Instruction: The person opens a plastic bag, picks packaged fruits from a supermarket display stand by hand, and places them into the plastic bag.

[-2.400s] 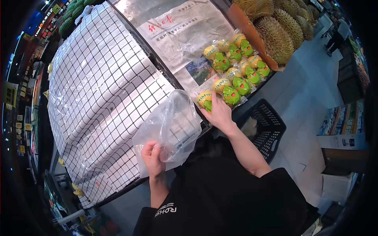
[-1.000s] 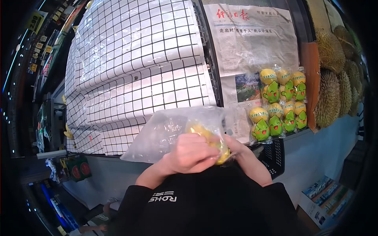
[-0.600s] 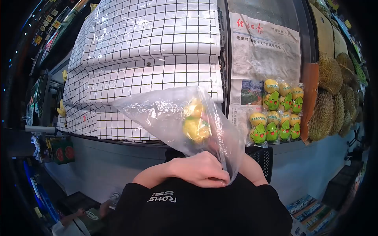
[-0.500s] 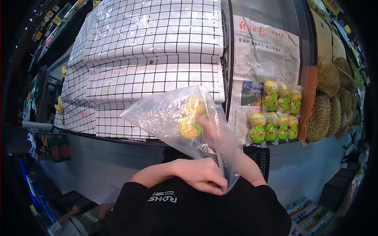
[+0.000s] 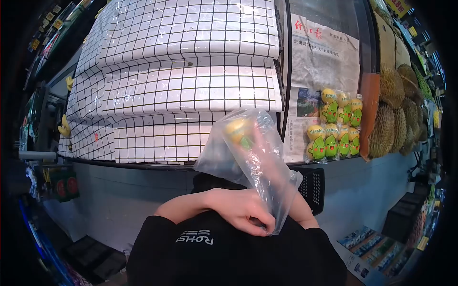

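From the head, a left hand [image 5: 244, 209] clutches the edge of a clear plastic bag [image 5: 209, 155]; inside, the right hand [image 5: 264, 147] meets a yellow fruit pack [image 5: 238, 128], its grip unclear through the film. "Fresh"-labelled packs [image 5: 331, 147] line a newspaper [image 5: 324, 64] with red Chinese masthead; a black shirt [image 5: 229, 262] reads "ROHS," upside down.

Bag [image 5: 255, 164] — glossy plastic; newspaper [image 5: 327, 66] — matt paper.

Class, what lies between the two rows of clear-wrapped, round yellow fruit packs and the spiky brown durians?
In the head view, an orange-brown cardboard panel stands between the fruit packs and the durians.
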The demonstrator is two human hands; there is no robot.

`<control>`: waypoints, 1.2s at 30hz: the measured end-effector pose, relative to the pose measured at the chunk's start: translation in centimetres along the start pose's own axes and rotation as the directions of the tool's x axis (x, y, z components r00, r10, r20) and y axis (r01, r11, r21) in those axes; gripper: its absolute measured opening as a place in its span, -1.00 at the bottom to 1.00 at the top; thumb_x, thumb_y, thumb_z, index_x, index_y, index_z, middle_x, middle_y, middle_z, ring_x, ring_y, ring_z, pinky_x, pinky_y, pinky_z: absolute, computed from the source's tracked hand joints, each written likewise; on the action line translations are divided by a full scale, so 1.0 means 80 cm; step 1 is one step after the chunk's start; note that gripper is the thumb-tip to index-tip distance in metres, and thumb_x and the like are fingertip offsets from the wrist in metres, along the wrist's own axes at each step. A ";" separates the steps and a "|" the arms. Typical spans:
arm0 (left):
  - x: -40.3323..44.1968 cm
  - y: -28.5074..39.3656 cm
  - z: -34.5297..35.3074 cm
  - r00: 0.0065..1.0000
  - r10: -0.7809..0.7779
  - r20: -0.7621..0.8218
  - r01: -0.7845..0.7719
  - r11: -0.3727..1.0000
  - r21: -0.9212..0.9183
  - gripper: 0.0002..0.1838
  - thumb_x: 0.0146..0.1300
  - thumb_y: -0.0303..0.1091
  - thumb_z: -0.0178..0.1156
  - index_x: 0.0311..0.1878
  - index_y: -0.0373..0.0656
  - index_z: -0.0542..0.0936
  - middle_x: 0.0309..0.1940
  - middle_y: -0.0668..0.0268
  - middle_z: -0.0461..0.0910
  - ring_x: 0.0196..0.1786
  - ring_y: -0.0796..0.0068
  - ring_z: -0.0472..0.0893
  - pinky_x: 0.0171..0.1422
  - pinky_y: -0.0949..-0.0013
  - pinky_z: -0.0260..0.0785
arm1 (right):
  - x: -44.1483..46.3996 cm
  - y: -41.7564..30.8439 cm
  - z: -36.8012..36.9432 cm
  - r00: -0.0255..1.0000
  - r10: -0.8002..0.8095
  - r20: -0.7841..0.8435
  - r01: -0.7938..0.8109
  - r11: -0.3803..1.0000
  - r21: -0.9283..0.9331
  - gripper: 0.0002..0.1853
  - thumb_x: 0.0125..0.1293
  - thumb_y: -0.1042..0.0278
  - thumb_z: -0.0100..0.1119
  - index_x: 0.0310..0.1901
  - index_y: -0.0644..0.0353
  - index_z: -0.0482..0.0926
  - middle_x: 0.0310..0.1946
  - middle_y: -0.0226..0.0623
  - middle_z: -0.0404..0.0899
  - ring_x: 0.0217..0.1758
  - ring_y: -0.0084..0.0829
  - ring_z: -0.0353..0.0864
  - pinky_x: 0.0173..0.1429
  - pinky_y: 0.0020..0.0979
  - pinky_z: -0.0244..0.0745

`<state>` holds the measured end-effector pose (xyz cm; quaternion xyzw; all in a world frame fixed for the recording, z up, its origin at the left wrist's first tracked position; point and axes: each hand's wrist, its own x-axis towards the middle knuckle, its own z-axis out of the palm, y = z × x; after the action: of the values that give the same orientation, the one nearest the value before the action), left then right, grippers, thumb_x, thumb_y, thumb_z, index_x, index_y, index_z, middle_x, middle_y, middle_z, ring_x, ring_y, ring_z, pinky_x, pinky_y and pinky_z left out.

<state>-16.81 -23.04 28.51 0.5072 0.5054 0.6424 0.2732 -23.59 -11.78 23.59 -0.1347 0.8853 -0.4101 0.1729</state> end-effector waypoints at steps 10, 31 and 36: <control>-0.031 -0.017 -0.002 0.984 -0.134 0.119 0.145 0.985 -0.089 -0.87 0.29 -0.30 0.18 -0.23 -0.15 0.59 -0.72 0.31 0.40 -0.65 0.35 0.42 -0.50 0.31 0.19 | -0.009 0.090 0.044 0.954 0.190 0.232 -0.217 -0.098 0.971 -0.17 0.23 0.15 0.33 0.42 0.23 0.11 0.23 -0.06 0.40 0.19 -0.31 0.48 0.26 -0.36 0.38; -0.067 -0.030 -0.001 0.920 -0.188 0.344 0.307 0.891 -0.334 -0.93 0.22 -0.47 0.18 -0.36 -0.25 0.54 -0.73 0.46 0.28 -0.62 0.70 0.24 -0.51 0.44 0.11 | 0.028 -0.020 0.106 0.999 0.001 -0.037 0.011 0.942 0.335 -0.14 0.15 -0.08 0.29 0.35 0.32 0.23 -0.03 0.08 0.59 0.05 -0.05 0.61 0.15 -0.19 0.49; -0.076 -0.031 -0.007 0.919 -0.165 0.358 0.301 0.879 -0.369 -0.96 0.18 -0.51 0.21 -0.37 -0.24 0.56 -0.69 0.44 0.33 -0.64 0.61 0.27 -0.53 0.43 0.11 | 0.050 0.009 0.149 0.997 -0.078 -0.030 0.081 0.988 0.132 -0.03 0.17 -0.12 0.27 0.39 0.41 0.07 -0.11 0.21 0.57 -0.01 0.08 0.61 0.06 -0.09 0.52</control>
<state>-15.71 -27.69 23.92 0.4678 0.3641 0.6075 0.5287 -22.34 -20.98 15.07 -0.1528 0.8520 -0.4765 0.1539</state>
